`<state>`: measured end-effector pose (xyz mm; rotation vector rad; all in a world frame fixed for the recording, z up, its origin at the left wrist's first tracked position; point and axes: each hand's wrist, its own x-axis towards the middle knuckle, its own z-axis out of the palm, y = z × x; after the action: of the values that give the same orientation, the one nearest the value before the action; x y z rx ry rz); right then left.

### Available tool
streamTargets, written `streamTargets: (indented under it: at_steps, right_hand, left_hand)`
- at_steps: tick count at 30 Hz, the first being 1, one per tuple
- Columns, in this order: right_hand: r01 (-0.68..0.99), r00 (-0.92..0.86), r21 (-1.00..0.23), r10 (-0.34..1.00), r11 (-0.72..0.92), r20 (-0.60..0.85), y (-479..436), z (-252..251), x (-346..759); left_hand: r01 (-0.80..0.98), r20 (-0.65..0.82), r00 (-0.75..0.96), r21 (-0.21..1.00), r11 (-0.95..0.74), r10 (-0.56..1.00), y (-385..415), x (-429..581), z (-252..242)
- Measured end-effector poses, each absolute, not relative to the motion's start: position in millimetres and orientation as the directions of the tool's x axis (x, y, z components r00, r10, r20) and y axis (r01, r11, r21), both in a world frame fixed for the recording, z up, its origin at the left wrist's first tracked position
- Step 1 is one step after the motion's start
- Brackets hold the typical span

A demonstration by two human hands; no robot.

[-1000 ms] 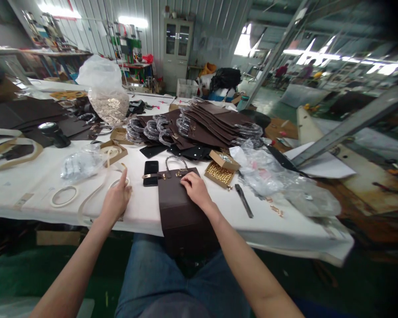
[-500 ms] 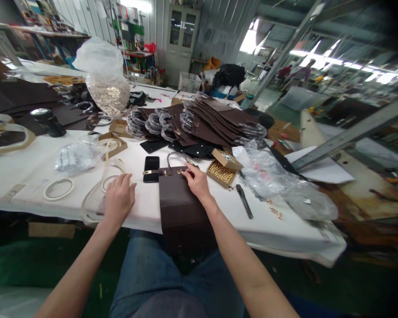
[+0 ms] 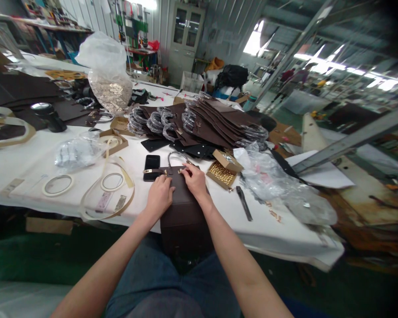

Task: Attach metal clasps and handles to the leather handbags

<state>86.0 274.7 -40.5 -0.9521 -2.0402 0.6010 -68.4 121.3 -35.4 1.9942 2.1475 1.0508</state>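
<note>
Right hand [image 3: 193,181]: thumb and forefinger bent close together at the right gold fitting [image 3: 179,171]; can't confirm a grip on it. Left hand [image 3: 159,194]: fingers curled over the upper left of the brown panel [image 3: 183,213], tips just below the left gold fitting [image 3: 166,172]; can't tell if anything's held. Panel sits between and under both hands, long axis pointing away from the person, near end over the table [image 3: 139,194] edge. Fittings are side by side along its far edge, each nearest its own-side hand. Handle [image 3: 170,160] loops beyond that; strap [image 3: 156,171] crosses the phone [image 3: 152,161] leftward. Stacked brown pieces [image 3: 215,121] farther back.
</note>
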Motion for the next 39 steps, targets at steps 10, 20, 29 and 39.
streamTargets:
  at_steps: [10, 20, 29, 39]
  right_hand:
    - [0.482, -0.442, -0.560, 0.739, 0.674, 0.509, 271, -47, 84]
    - [0.497, -0.435, -0.555, 0.745, 0.667, 0.505, 270, -50, 84]
    - [0.502, -0.433, -0.551, 0.745, 0.667, 0.507, 269, -47, 81]
    - [0.657, -0.378, -0.462, 0.791, 0.595, 0.480, 263, -42, 68]
  left_hand:
    - [0.875, 0.441, -0.198, 0.483, -0.045, 0.875, 118, -61, -39]
    - [0.848, 0.489, -0.235, 0.525, -0.068, 0.840, 113, -59, -46]
    - [0.819, 0.501, -0.261, 0.567, -0.085, 0.825, 113, -60, -50]
    - [0.802, 0.514, -0.269, 0.587, -0.106, 0.815, 111, -61, -53]
